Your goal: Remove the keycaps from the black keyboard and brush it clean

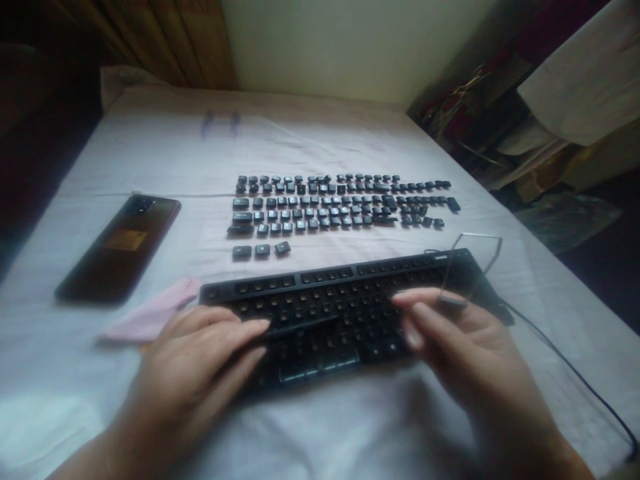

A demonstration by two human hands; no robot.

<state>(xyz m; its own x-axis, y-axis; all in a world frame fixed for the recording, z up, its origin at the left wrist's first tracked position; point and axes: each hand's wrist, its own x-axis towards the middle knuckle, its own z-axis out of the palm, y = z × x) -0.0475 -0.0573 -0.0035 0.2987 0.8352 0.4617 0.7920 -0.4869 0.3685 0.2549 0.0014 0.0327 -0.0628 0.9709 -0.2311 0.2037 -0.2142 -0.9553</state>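
Note:
A black keyboard [320, 313] with most of its keycaps off lies on the white cloth, its small sockets showing. My left hand [200, 360] grips its left end, fingers on the upper side and thumb near the lower edge. A slim dark strip [310, 325] runs right from those fingertips; whether it is a loose tool or part of the keyboard I cannot tell. Over the keyboard's right half, my right hand [450, 333] is closed around a wire keycap puller [453, 303], its wire loop sticking up past the fingers. Motion blurs the right fingertips, which hide keys beneath.
Black keycaps [325, 213] lie in rows behind the keyboard. A dark phone [120, 247] lies at left, near a folded pink cloth [155, 313]. The keyboard's cable [565, 353] curves down the right side. Piled things [500, 140] stand beyond the right edge.

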